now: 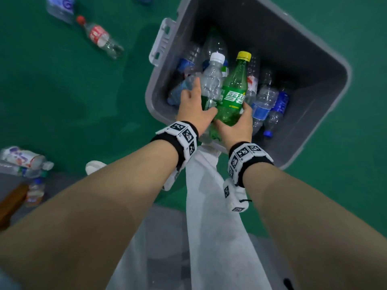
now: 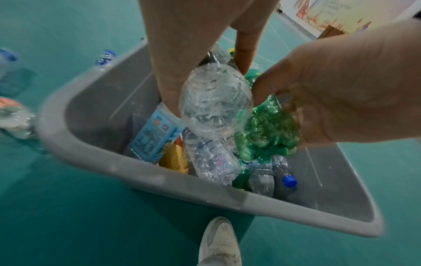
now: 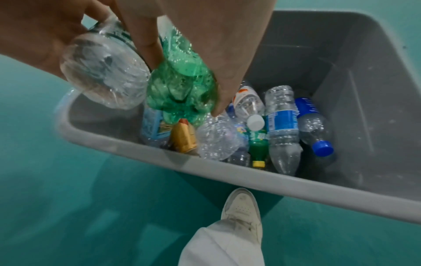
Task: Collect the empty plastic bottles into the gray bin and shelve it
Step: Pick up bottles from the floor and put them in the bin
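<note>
The gray bin (image 1: 326, 84) stands on the green floor with several empty bottles (image 3: 282, 126) lying inside. Over its near edge my left hand (image 1: 193, 107) grips a clear bottle with a white cap (image 1: 211, 80), whose base (image 2: 214, 102) fills the left wrist view. Beside it my right hand (image 1: 236, 124) holds a green bottle with a yellow cap (image 1: 232, 95), its base (image 3: 182, 90) seen from below in the right wrist view. Both bottles point cap-first over the bin's inside, side by side and touching.
More bottles lie on the floor: a red-capped one (image 1: 98, 37) far left and a few (image 1: 25, 162) at the left edge by a brown object (image 1: 10, 204). The bin's white handle latch (image 1: 161, 41) sticks out left. My white shoe (image 3: 241, 208) stands against the bin's near wall.
</note>
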A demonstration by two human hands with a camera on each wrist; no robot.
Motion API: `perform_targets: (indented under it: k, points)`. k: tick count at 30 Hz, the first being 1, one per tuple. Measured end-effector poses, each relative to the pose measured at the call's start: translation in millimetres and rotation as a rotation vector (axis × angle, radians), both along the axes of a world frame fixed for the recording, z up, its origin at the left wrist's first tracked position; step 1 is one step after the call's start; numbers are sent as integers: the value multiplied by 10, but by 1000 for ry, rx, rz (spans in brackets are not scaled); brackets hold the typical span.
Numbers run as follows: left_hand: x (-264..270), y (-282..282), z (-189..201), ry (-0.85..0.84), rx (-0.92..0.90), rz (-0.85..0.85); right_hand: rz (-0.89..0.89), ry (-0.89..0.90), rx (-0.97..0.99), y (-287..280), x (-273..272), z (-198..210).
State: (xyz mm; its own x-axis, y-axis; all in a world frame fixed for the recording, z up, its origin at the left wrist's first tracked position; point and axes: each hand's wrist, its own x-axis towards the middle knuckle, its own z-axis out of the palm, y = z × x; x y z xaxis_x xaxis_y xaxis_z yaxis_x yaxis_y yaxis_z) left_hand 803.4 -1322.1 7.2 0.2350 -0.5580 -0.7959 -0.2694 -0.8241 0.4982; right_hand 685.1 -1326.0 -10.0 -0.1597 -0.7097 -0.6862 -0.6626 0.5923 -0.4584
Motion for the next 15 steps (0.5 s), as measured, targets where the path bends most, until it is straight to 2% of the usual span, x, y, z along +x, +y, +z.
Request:
perform_targets:
  k: [5,9,15]
  points:
    - [-423,-311,-235,39,66,-84,-32,56,119,-240,-493,-197]
    - [-742,-493,-467,48,77,-133,9,149,174,-379,-831,-383]
    - [-1083,-580,-779,-44,158,-239,57,225,288,-562,-1048,-620]
